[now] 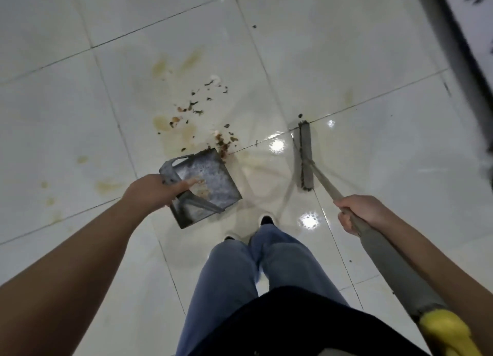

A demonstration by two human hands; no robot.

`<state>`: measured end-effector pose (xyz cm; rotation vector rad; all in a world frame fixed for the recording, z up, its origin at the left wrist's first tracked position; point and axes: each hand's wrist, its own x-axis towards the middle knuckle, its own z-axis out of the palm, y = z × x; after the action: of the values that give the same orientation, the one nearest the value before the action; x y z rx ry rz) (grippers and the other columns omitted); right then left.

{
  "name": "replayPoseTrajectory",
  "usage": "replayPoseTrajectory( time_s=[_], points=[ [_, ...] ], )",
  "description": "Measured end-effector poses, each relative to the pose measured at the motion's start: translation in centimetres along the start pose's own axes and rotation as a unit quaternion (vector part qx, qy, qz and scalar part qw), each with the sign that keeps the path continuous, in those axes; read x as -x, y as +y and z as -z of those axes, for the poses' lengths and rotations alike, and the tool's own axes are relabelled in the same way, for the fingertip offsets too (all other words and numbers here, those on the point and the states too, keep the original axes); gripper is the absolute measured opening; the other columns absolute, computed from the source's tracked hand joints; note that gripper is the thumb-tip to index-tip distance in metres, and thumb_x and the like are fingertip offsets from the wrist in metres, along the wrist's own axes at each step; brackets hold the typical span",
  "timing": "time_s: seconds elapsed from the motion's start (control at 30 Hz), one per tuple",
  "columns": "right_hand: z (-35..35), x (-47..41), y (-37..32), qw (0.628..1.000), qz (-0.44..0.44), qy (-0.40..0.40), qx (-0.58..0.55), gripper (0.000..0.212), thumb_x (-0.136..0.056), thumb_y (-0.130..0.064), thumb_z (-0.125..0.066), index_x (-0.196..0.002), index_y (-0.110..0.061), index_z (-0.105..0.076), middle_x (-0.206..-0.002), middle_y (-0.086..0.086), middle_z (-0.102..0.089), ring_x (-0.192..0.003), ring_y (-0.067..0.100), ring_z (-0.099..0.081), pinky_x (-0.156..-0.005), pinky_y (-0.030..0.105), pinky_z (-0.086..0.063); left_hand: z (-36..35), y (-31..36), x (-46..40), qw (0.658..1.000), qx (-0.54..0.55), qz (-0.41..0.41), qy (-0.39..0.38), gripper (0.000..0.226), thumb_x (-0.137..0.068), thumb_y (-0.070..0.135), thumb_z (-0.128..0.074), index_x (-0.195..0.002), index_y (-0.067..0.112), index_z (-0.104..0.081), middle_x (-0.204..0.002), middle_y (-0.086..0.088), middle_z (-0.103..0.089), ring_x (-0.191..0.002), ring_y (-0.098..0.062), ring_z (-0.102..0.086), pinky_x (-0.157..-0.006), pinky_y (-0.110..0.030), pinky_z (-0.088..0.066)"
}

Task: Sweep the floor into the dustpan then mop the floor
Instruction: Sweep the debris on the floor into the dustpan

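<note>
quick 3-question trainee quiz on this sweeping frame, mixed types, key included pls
1. True or false: the left hand holds the dustpan by its handle.
2. Where is the debris relative to the dustpan?
A. All inside it
B. Mostly on the floor beyond its far corner
C. Under the broom head
3. Fill in: the right hand grips the broom's ____.

Key: 1 true; 2 B; 3 handle.

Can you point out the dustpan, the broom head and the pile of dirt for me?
dustpan (210,177): head view, on its grey tray.
broom head (306,155): head view, middle of the bristle block.
pile of dirt (222,142): head view, brown clump at the pan's corner.
</note>
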<state>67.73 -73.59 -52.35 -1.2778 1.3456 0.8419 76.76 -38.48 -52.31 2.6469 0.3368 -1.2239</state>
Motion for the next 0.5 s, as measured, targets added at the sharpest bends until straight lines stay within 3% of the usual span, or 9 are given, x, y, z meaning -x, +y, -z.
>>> replayPoseTrajectory(
  time_s=[0.1,0.2,0.23,0.33,0.5],
  points=[
    [0.9,-1.2,0.6,0.999,-0.01,0.042,-0.028,0.032,-0.091,-0.001,-0.049,-0.061,-0.008,-0.037,-0.027,0.006,-0.036,-0.018,0.014,-0.034,-0.032,0.009,-0.032,-0.3,3.0,-1.5,0.999,0.013,-0.03,-0.003,0.059,-0.076,0.067,-0.051,-0.057,0.011,-0.055,-0.058,-0.004,-0.057,-0.058,-0.015,-0.053,-0.051,-0.025,-0.034],
    [0.2,-2.2,0.4,0.998,-0.021,0.053,-0.034,0.03,-0.091,0.0,-0.048,-0.063,-0.006,-0.038,-0.049,0.008,-0.039,-0.034,0.017,-0.039,-0.031,0.01,-0.033,-0.6,5.4,-3.4,0.998,0.016,-0.057,-0.01,0.056,-0.078,0.064,-0.054,-0.056,0.012,-0.054,-0.057,-0.003,-0.055,-0.057,-0.013,-0.052,-0.05,-0.024,-0.033],
    [-0.3,-2.6,0.3,0.998,-0.025,0.047,-0.044,0.031,-0.091,0.0,-0.048,-0.061,-0.005,-0.04,-0.046,0.008,-0.04,-0.034,0.016,-0.039,-0.031,0.01,-0.033,-0.6,6.0,-3.9,0.998,0.016,-0.063,-0.012,0.055,-0.078,0.063,-0.055,-0.057,0.013,-0.054,-0.058,-0.003,-0.055,-0.057,-0.013,-0.052,-0.05,-0.025,-0.032],
    [-2.0,-3.2,-0.1,0.999,-0.035,-0.016,-0.035,0.04,-0.093,-0.003,-0.045,-0.053,-0.004,-0.045,-0.026,0.006,-0.036,-0.02,0.012,-0.036,-0.03,0.009,-0.03,-0.4,6.8,-5.3,0.996,0.028,-0.079,-0.013,0.05,-0.078,0.063,-0.057,-0.061,0.015,-0.052,-0.062,-0.001,-0.057,-0.059,-0.011,-0.052,-0.05,-0.025,-0.033],
    [-4.5,-2.1,-1.7,0.99,-0.054,-0.108,-0.073,0.029,-0.098,-0.01,-0.039,-0.069,-0.013,-0.033,-0.046,0.003,-0.035,-0.021,0.004,-0.032,-0.025,0.008,-0.028,1.0,5.6,-6.5,0.994,0.054,-0.094,-0.024,0.052,-0.077,0.063,-0.057,-0.06,0.015,-0.052,-0.062,-0.003,-0.055,-0.063,-0.016,-0.053,-0.056,-0.029,-0.035]
  ],
)
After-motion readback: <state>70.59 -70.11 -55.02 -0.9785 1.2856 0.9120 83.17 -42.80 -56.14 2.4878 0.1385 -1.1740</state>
